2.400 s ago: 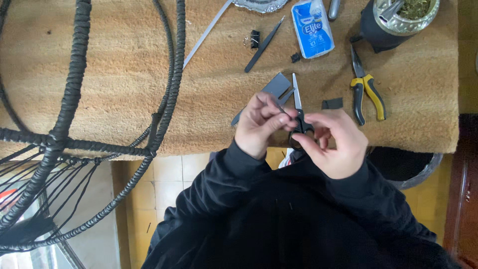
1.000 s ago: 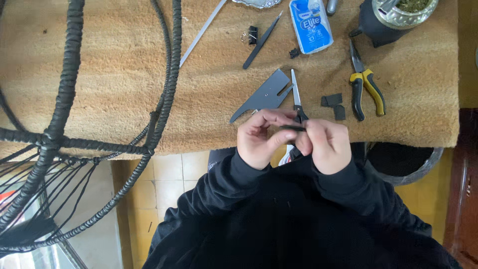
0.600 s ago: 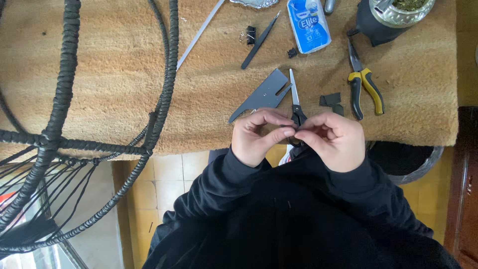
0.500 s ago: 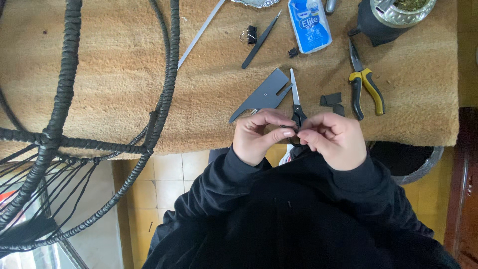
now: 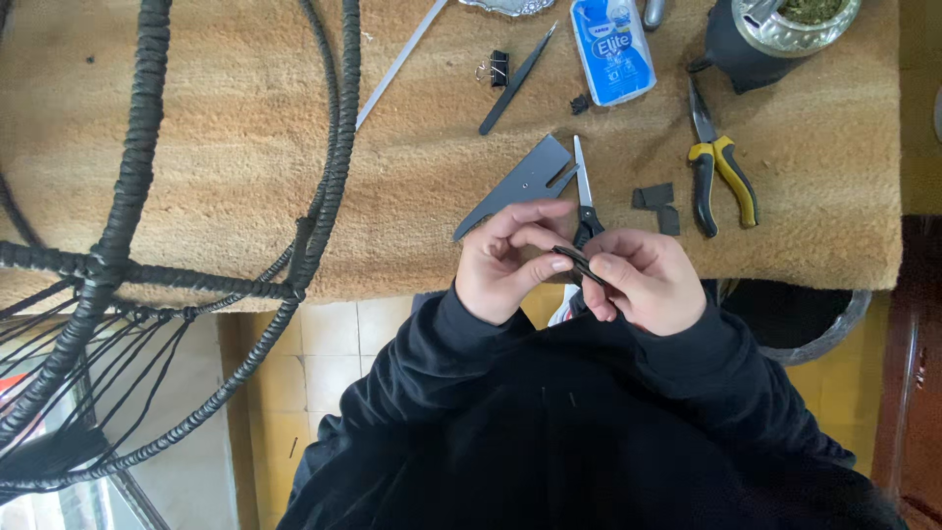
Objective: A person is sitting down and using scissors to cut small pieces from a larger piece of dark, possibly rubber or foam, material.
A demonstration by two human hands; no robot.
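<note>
Pinched between both hands [image 5: 579,270], thin dark strip [image 5: 572,261] above scissors' steel blade [image 5: 582,184].

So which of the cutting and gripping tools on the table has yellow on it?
The pliers, lying right of the hands beside the small dark scraps. Their handles are yellow and black. The scissors by the hands and the tweezers farther up are plain dark metal.
</note>
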